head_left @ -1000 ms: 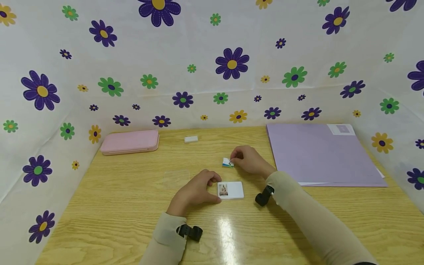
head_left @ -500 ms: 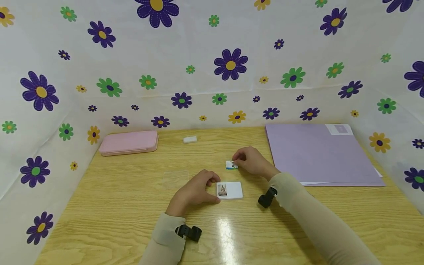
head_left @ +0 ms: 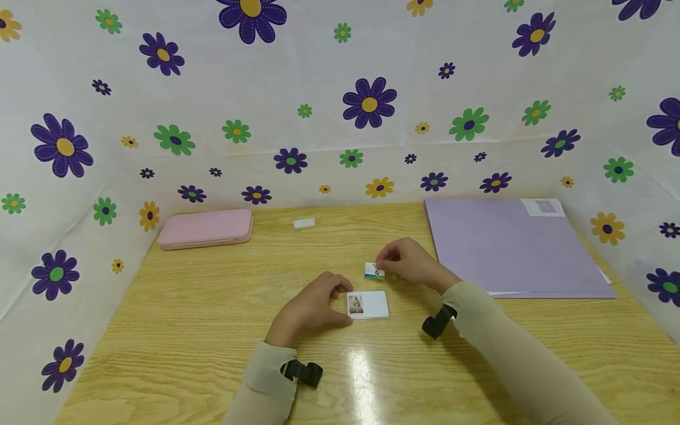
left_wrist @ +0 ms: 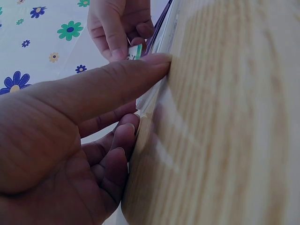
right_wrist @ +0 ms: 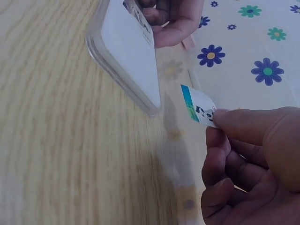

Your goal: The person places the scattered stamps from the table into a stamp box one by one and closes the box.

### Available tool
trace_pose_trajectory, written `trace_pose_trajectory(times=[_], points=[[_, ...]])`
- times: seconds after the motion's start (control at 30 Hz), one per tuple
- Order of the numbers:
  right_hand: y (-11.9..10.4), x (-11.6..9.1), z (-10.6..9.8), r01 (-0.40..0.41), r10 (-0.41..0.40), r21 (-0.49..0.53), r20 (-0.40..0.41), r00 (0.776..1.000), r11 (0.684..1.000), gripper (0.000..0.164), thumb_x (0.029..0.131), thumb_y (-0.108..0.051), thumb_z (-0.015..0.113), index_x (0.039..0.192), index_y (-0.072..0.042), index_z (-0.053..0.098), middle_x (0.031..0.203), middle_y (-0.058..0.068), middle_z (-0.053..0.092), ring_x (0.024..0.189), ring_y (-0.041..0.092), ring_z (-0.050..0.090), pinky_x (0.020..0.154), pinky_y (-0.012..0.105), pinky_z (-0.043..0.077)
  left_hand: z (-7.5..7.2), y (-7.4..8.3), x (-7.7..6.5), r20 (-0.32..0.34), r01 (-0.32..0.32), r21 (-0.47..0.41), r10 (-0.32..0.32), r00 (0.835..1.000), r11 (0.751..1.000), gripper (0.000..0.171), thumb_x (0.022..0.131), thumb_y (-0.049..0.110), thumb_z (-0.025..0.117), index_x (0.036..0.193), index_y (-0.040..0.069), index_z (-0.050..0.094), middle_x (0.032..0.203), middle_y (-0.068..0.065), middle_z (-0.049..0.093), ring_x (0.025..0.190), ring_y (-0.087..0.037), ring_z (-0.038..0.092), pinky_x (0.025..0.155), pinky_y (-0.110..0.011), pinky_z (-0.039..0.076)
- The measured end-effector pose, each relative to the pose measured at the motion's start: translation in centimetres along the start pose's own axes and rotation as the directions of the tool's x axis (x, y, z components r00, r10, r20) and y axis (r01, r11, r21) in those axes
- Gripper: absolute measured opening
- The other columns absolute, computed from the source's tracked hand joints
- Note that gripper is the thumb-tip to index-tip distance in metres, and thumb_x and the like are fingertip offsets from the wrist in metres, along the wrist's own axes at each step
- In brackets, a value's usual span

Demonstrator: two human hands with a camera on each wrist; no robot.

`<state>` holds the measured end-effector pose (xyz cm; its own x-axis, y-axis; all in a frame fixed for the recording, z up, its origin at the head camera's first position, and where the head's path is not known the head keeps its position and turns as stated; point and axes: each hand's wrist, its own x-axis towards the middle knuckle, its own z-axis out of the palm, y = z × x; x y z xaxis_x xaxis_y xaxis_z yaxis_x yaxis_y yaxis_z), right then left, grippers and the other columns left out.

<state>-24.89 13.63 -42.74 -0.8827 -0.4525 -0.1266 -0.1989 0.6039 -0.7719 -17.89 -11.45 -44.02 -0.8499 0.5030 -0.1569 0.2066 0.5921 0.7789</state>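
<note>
A flat white block with rounded corners and clear, layered edges, like a stack of cards (head_left: 375, 304), lies on the table, a small brown picture on the left of its face. My left hand (head_left: 313, 304) holds its left end, thumb at the near edge and index finger at the far edge. Just beyond the stack, my right hand (head_left: 406, 260) pinches a small white picture slip (head_left: 374, 271) with a blue-green border and black print between thumb and forefinger. In the right wrist view the slip (right_wrist: 197, 105) is raised off the table, slightly bent, its right end hidden by the thumb.
A nearly invisible clear sheet (head_left: 276, 285) lies left of the stack. At the back are a pink case (head_left: 206, 229) and a white eraser-like block (head_left: 304, 224). A purple folder (head_left: 515, 248) with paper inside covers the right side. Flowered cloth (head_left: 319, 71) walls the table.
My right hand has moved slightly right and towards me with the slip, bringing it nearer the stack's far edge. The left hand and the stack stay in place.
</note>
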Motion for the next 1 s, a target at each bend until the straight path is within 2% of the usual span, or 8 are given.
trace_pose_trajectory(times=[0.5,0.77,1.0], points=[[0.1,-2.0,0.4,0.017,-0.021,0.059,0.072,0.997,0.998,0.007,0.094,-0.012,0.069,0.09,-0.009,0.074,0.084,-0.001,0.07,0.074,0.016,0.054,0.064,0.03,0.044,0.0,0.1,0.0,-0.003,0.001,-0.006,-0.001,1.0,1.0,0.053,0.077,0.014,0.087,0.121,0.009,0.059,0.113,-0.004,0.052,0.1,-0.019,0.048,0.09,-0.038,0.044],[0.3,-3.0,1.3,0.069,-0.076,0.063,0.113,0.991,0.996,0.005,0.093,-0.013,0.07,0.09,-0.01,0.074,0.084,-0.001,0.068,0.076,0.017,0.054,0.068,0.031,0.044,0.1,-0.1,0.0,-0.005,0.003,-0.007,-0.003,1.0,1.0,0.053,0.076,0.015,0.088,0.121,0.01,0.06,0.113,-0.003,0.052,0.101,-0.019,0.048,0.09,-0.038,0.044],[0.3,-3.2,2.0,0.104,-0.106,0.023,0.093,0.99,0.994,0.005,0.092,-0.015,0.072,0.087,-0.015,0.073,0.078,-0.004,0.064,0.069,0.015,0.051,0.06,0.026,0.04,0.1,-0.1,0.0,-0.011,-0.001,-0.012,0.001,1.0,1.0,0.053,0.076,0.015,0.087,0.121,0.009,0.06,0.115,-0.004,0.052,0.101,-0.02,0.048,0.091,-0.038,0.044]])
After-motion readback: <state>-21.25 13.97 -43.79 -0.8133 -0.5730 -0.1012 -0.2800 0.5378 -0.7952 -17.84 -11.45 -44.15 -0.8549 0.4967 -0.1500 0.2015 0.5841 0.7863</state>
